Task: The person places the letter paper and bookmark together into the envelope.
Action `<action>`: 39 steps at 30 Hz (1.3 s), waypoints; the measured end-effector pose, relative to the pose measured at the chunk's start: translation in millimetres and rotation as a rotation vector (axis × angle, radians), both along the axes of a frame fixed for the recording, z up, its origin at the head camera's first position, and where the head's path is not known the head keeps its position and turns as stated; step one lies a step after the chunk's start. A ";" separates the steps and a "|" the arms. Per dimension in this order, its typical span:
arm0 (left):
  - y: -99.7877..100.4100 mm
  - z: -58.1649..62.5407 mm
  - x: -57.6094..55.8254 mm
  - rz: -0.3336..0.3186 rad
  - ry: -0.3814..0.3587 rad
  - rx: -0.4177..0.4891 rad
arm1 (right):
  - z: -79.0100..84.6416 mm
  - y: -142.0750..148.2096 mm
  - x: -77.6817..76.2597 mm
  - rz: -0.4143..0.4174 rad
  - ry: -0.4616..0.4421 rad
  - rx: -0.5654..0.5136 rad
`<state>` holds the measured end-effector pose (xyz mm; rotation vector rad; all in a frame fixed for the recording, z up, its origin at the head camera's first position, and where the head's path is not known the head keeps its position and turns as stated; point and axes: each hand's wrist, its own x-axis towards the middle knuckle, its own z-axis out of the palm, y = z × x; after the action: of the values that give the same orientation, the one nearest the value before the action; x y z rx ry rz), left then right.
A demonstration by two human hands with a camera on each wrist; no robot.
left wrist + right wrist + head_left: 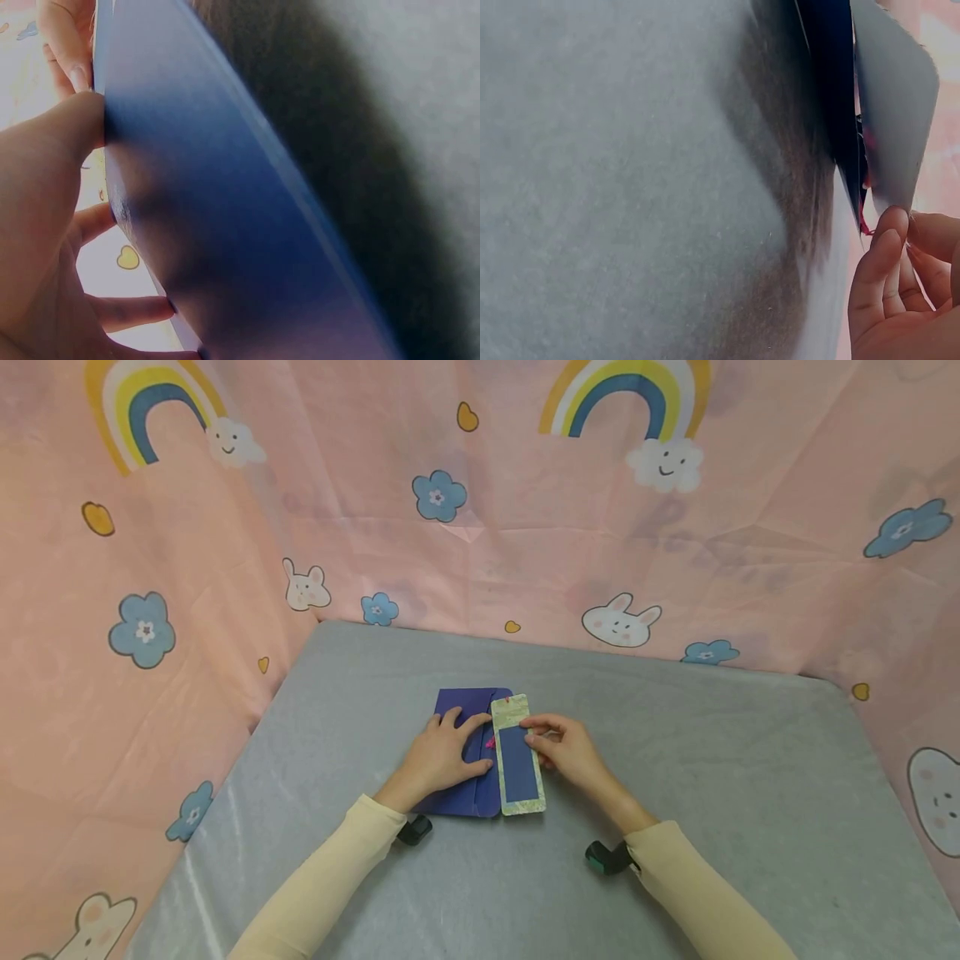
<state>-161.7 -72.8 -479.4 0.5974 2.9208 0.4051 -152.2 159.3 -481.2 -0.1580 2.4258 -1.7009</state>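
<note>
A dark blue folder or envelope (456, 799) lies on the grey table, with a flap edge running along its right part. My left hand (437, 758) rests on it with fingers and thumb spread; in the left wrist view the fingertips touch the folder's (202, 195) face. My right hand (573, 756) pinches the right edge of a bookmark (519, 767), a long card with a green patterned border and a blue panel. The bookmark's pale back (896, 97) shows in the right wrist view, tilted up beside the folder. A bit of pink tassel (491, 743) sticks out between bookmark and folder.
The grey cloth-covered table (712, 793) spreads around both hands. A pink printed curtain (510, 560) stands behind it and at both sides. Black wrist cameras hang below the left sleeve (330, 877) and the right sleeve (697, 893).
</note>
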 end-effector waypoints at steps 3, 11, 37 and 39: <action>-0.2 -0.1 -0.1 -0.001 0.006 0.003 | -1.4 -1.1 -2.0 -0.004 -0.006 0.010; -0.2 -1.5 -0.2 -0.002 0.008 0.008 | -7.0 -4.9 -4.4 -0.025 0.003 0.035; -1.4 -1.5 -1.0 -0.006 0.006 0.028 | -6.9 -22.9 -9.0 -0.022 0.062 0.163; -1.3 -1.3 -1.0 -0.003 0.003 0.026 | -7.4 -24.4 -9.0 -0.024 0.056 0.169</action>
<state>-162.7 -74.1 -480.7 0.6069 2.9214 0.4426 -161.2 134.9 -488.6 -0.1556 2.6083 -1.5107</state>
